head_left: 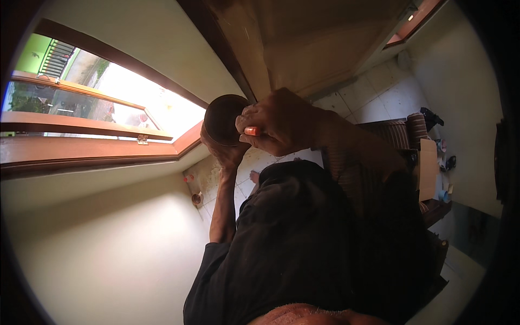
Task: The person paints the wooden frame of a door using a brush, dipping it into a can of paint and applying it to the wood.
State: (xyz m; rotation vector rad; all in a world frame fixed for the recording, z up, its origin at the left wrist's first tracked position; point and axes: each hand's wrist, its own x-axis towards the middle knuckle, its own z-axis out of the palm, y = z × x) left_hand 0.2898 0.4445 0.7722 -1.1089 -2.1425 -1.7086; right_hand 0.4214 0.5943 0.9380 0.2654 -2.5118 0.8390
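Observation:
A dark round container (219,111) is held up near the window, its open mouth turned toward the head camera. My left hand (227,151) is wrapped round its lower left side. My right hand (273,122) is closed on a small red-orange object (252,131), perhaps a handle, at the container's right rim. Whatever is at the other end of that object is hidden by my fingers and shadow.
An open wooden window (92,140) is at the left. A dark door frame (227,54) rises ahead. At the right, a striped sofa (390,132) holds cardboard (427,168) and clutter. Small items (197,197) sit on the tiled floor (363,97) by the left wall.

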